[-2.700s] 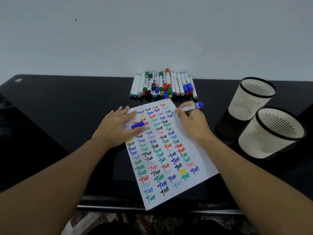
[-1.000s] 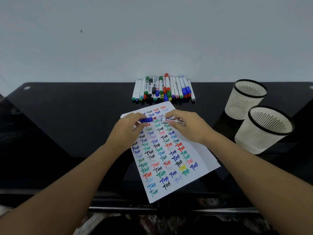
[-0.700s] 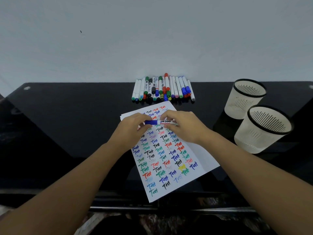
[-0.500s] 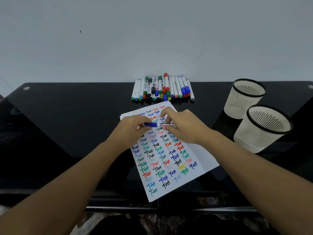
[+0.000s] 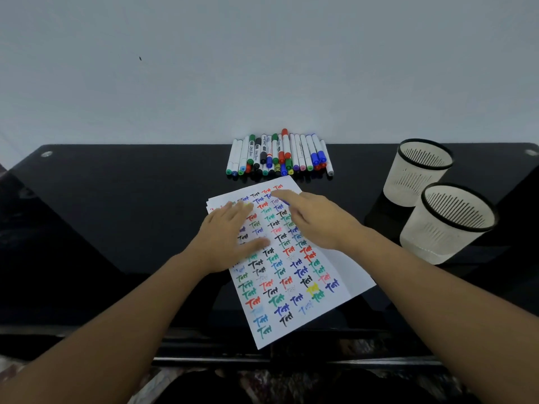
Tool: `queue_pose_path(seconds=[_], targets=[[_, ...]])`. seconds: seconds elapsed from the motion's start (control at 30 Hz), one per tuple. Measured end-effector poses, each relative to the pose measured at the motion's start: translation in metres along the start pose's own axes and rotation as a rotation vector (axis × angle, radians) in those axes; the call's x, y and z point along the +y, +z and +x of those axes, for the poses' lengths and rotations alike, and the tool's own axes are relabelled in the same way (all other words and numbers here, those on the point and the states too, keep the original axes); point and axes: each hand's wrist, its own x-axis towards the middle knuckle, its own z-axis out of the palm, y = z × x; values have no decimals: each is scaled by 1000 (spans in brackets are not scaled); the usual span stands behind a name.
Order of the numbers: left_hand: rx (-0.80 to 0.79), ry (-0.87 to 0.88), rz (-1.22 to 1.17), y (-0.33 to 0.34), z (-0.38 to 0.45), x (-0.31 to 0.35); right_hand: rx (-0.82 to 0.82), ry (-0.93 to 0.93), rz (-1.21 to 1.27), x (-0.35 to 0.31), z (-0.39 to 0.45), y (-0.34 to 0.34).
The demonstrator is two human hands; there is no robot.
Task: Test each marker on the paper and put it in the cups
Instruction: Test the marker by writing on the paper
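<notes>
Now left hand [image 5: 226,243] flat on paper [image 5: 294,275] (right hand [image 5: 318,220] hovering).

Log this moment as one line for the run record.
left hand: flat on paper | right hand: over paper, blue marker barely visible beneath | marker row: at wall | cups: no markers visible inside

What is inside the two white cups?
The near cup and far cup show only slotted inner walls; no marker pokes out. Their bottoms are hidden from this angle, so I cannot tell whether anything lies there.
</notes>
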Motion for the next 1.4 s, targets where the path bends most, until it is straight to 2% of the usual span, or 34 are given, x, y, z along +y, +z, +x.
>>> queue_pose_path(seconds=[0.13,0.37,0.5,0.73,0.87,0.93,1.03,1.2,1.3,1.4], targets=[[-30,36,95,10,-1,-7,50,38,64,2,-2,2],[-40,35,100,9,0,-7,92,50,135,-1,-15,7],[-49,29,102,9,0,-6,158,111,255,-1,-21,3],[-46,19,108,9,0,-5,94,137,234,3,-33,4],[-38,21,92,10,0,-6,134,219,479,-3,-36,-5],[-28,22,81,9,0,-6,110,246,484,-4,-36,-10],[-11,25,73,9,-1,-6,108,368,589,-9,-42,-20],[6,27,63,11,0,-8,217,541,774,-8,-55,-40],[8,25,64,12,0,-7,201,651,958,-8,-64,-53],[-4,29,74,11,1,-6,131,579,1137,-7,-71,-63]])
